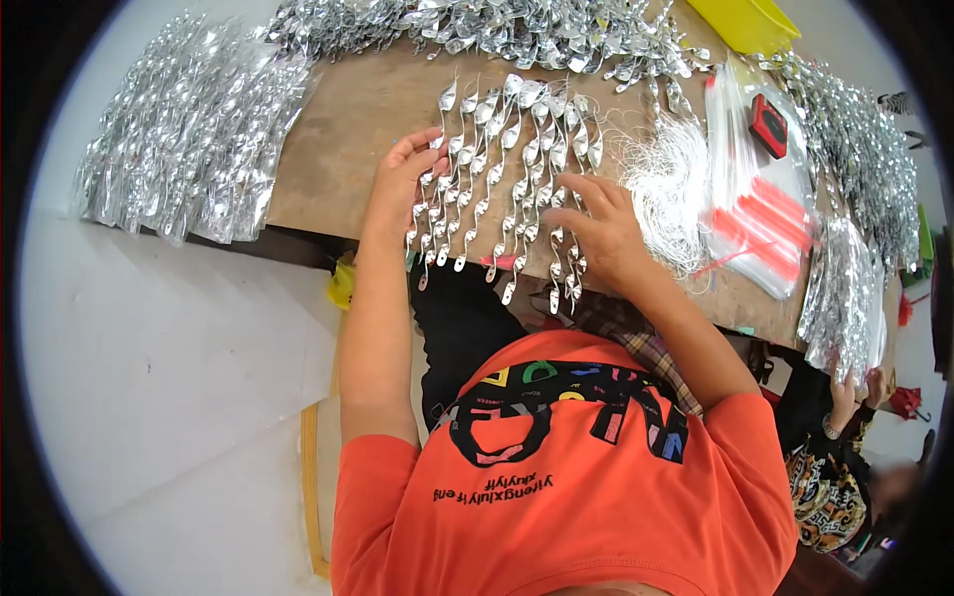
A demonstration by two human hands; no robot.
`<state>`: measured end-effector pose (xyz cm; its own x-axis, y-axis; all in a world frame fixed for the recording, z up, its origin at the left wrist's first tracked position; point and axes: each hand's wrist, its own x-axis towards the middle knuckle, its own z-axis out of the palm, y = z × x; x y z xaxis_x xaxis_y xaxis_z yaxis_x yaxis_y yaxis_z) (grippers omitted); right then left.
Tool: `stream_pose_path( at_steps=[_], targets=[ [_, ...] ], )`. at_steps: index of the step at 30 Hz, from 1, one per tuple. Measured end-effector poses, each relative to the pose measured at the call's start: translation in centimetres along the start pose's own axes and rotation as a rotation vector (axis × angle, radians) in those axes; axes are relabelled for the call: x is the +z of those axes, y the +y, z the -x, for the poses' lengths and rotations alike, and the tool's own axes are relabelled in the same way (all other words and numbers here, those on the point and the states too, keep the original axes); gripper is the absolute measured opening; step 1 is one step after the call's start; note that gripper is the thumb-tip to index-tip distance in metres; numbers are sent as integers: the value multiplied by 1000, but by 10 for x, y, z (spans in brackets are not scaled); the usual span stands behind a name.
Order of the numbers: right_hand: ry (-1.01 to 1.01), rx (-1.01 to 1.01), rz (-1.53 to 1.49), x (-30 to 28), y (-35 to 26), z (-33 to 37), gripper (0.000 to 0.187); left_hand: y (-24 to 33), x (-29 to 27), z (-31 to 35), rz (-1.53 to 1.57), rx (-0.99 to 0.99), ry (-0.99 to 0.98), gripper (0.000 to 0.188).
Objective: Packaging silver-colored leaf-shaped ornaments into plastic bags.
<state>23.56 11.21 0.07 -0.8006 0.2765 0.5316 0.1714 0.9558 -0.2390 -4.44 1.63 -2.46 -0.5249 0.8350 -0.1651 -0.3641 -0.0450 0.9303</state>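
Observation:
Several twisted silver foil strands (494,174) lie side by side on the brown table in front of me, their lower ends hanging past its near edge. At their left side is my left hand (405,171), fingers apart and slightly curved, the fingertips touching the outermost strand. My right hand (604,226) hovers over the strands' right side, with thumb and fingers spread and nothing gripped between them. Next to that hand lies a loose bundle of thin white string (671,189).
Packed silver strands in clear plastic (194,129) cover the table's left end. More silver strands (517,30) are heaped along the back. On the right are clear bags with red edges (765,228), a red and black device (768,126) and a yellow container (747,22). Another person's hands (845,402) touch strands at far right.

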Motion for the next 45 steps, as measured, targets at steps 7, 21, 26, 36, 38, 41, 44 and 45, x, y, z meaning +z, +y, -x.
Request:
stream_pose_path(
  at_steps=[7, 21, 26, 36, 38, 41, 44, 45],
  targets=[
    [-53, -60, 14, 9, 1, -8, 37, -1, 0, -3, 35, 8, -15, 32],
    [-59, -91, 48, 28, 0, -34, 29, 0, 1, 1, 60, 4, -39, 33],
    [-70, -108, 29, 38, -7, -47, 35, 1, -1, -1, 60, 0, -46, 34],
    [-101, -155, 10, 59, -18, -70, 36, -4, -3, 1, 84, 1, -62, 35],
    [-105, -146, 16, 59, -17, -69, 36, -4, -4, 1, 79, -1, -61, 36],
    [-102, -142, 17, 57, -18, -71, 37, -2, -4, 0, 71, -3, -67, 36],
    [-53, -157, 2, 66, -21, -76, 39, -2, -4, -1, 67, 0, -67, 35],
    [-51, -156, 1, 68, -22, -77, 39, -3, -4, 0, 64, 4, -62, 35]
  ],
)
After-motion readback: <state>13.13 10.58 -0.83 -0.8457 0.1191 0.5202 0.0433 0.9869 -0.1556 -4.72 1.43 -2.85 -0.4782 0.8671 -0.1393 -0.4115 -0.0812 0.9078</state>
